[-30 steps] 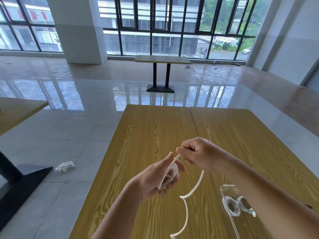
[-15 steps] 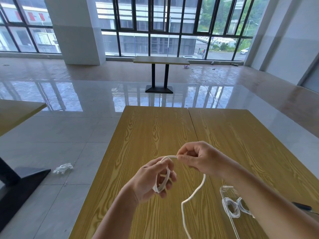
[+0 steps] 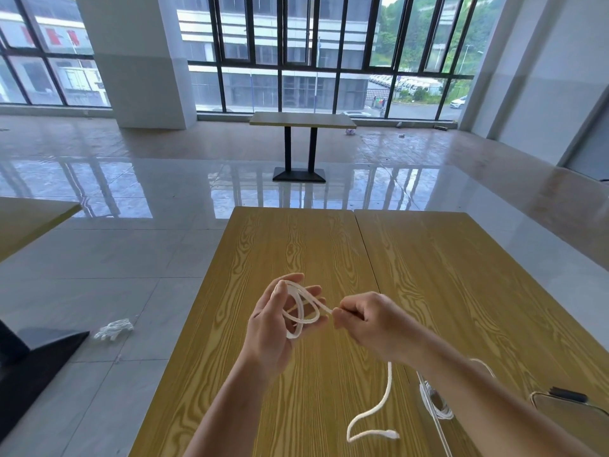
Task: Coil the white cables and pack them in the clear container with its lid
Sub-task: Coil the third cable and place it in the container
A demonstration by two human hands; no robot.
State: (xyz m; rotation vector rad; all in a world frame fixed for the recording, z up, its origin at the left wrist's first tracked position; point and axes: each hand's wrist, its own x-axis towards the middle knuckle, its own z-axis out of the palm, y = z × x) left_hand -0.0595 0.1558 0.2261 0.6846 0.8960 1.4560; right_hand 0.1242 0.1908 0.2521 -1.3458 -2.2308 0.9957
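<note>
— What did the room look like?

— A wide hall with a glossy tiled floor (image 3: 138,258), tall dark-framed windows (image 3: 296,51) and a white pillar (image 3: 131,57). A small pedestal table (image 3: 302,119) stood far off by the glass. Nearest the camera were two wooden tabletops (image 3: 296,245) pushed together, a seam running between them.

— Any room to move?

— The far half of the wood lay bare, and its left edge dropped to open floor, where a crumpled white scrap (image 3: 113,328) lay beside the black foot of another table (image 3: 36,361).

— And the hands?

— Both were held above the near part of the table. The left hand (image 3: 273,321) was raised with fingers spread, loops of the white cable (image 3: 301,311) wound round them, so it held the coil. The right hand (image 3: 365,319) was curled, pinching the same cable just beside the coil. The loose tail hung below the right wrist and its end lay on the wood.

— The container?

— The clear container (image 3: 431,413) sat at the lower right, partly hidden by the right forearm, with another coiled white cable (image 3: 440,411) inside. A clear lid (image 3: 566,412) lay just right of it.
</note>
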